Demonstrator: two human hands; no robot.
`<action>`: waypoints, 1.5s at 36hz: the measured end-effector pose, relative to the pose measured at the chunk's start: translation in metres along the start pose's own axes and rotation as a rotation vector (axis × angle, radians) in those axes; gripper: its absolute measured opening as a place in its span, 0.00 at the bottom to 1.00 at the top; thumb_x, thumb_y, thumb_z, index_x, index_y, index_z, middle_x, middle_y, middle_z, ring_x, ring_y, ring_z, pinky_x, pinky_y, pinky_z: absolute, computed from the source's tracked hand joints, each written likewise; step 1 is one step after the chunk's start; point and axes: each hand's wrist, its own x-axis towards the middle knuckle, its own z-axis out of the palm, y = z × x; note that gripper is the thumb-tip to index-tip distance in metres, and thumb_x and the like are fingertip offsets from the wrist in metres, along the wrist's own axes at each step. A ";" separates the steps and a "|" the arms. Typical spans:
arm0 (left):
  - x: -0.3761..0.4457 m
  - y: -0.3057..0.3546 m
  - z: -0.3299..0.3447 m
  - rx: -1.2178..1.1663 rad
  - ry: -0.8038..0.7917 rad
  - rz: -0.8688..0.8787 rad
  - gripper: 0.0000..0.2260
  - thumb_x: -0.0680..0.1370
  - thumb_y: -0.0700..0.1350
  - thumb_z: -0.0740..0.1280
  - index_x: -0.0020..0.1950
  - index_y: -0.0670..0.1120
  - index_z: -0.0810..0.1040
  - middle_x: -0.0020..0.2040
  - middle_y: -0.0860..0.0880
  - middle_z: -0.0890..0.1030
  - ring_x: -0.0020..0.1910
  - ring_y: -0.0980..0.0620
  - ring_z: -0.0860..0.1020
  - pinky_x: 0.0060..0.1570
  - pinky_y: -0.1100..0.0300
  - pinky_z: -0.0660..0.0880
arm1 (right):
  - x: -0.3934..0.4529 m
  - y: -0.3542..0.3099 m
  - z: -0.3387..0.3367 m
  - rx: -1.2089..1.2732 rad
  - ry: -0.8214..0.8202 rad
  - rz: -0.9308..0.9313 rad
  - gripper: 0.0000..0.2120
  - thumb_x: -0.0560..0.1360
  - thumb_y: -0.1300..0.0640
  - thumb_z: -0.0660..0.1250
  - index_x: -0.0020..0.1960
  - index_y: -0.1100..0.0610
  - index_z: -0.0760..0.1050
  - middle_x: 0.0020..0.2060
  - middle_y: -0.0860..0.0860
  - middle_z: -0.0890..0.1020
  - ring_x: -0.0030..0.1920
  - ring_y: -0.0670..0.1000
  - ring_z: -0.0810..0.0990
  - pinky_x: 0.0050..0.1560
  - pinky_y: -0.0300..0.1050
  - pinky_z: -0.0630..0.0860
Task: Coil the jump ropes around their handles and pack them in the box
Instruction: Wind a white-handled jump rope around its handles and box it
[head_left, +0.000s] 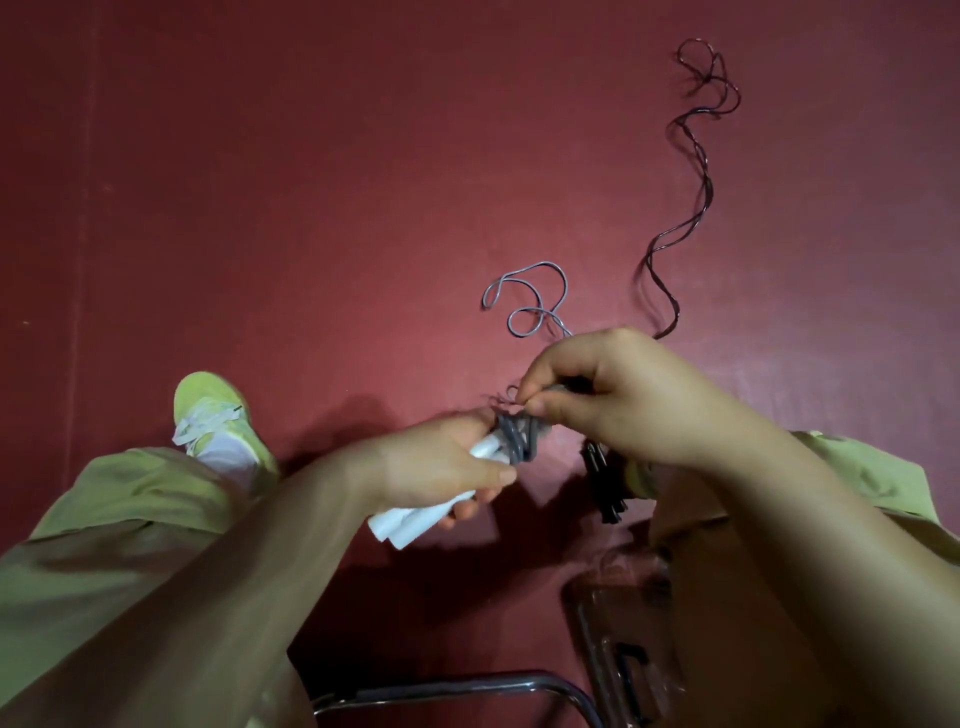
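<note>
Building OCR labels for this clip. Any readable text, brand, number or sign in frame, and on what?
None readable.
White handles in the left hand: no print shows.
Grey rope, pinched by the right hand: plain.
Dark rope on the floor: plain.
Green shoe: no logo visible.
Brown box at lower right: dark marks, too blurred to read.

Person is wearing loose olive-green trousers (119, 499), the cloth falling in soft folds over both legs and showing again at the right edge of the view. Left foot is wearing a lime-green sneaker (218, 415) with a rounded toe, pale grey laces and a white panel along the side near the ankle. Both forearms are showing bare, with no sleeve, watch or ring in sight on the left hand (436, 467) or the right hand (618, 400).
</note>
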 end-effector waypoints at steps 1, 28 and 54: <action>-0.002 0.000 0.003 0.035 -0.044 0.000 0.10 0.79 0.41 0.63 0.59 0.50 0.71 0.36 0.51 0.74 0.32 0.52 0.72 0.34 0.57 0.71 | 0.002 0.003 0.000 0.085 -0.049 0.027 0.05 0.73 0.63 0.71 0.42 0.54 0.81 0.32 0.49 0.82 0.32 0.46 0.77 0.36 0.40 0.73; -0.011 0.006 -0.010 -0.649 0.019 0.221 0.13 0.76 0.32 0.64 0.54 0.49 0.74 0.33 0.49 0.74 0.25 0.52 0.69 0.26 0.61 0.70 | 0.026 0.022 0.051 0.553 0.170 0.264 0.18 0.77 0.45 0.63 0.34 0.56 0.74 0.21 0.48 0.68 0.22 0.44 0.63 0.25 0.34 0.60; -0.016 -0.007 -0.022 -0.744 -0.364 -0.019 0.19 0.61 0.51 0.79 0.46 0.43 0.80 0.30 0.50 0.71 0.23 0.54 0.69 0.24 0.63 0.70 | 0.017 0.023 0.049 0.466 0.132 0.410 0.29 0.82 0.41 0.47 0.34 0.57 0.71 0.26 0.51 0.69 0.31 0.52 0.64 0.32 0.44 0.60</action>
